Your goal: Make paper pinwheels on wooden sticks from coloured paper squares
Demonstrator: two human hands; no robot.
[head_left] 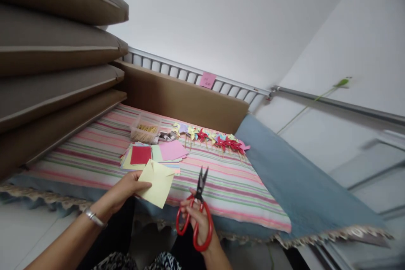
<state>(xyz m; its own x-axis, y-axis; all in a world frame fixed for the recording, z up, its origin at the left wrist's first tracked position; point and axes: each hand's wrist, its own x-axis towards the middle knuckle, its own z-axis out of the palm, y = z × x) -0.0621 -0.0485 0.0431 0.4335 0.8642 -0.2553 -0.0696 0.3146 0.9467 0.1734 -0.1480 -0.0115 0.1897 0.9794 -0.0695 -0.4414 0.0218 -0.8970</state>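
Observation:
My left hand (pixel 133 185) pinches a pale yellow paper square (pixel 157 185) by its left edge; slits run in from its upper corners. In my right hand (pixel 196 213) is a pair of scissors (pixel 200 190) with red handles and dark blades, pointing up and slightly apart. The blades are to the right of the paper, not touching it. Just beyond my left hand lie stacks of coloured paper squares, with a red square (pixel 141 155) and a pink square (pixel 173 150) on top.
A clear plastic box (pixel 145 128) of thin sticks stands behind the paper, small dark items (pixel 167 136) beside it. Several finished pinwheels (pixel 202 135) lie in a row on the striped cloth (pixel 221 185). Stacked cushions (pixel 60 55) rise at the left; a brown board (pixel 180 97) backs the surface.

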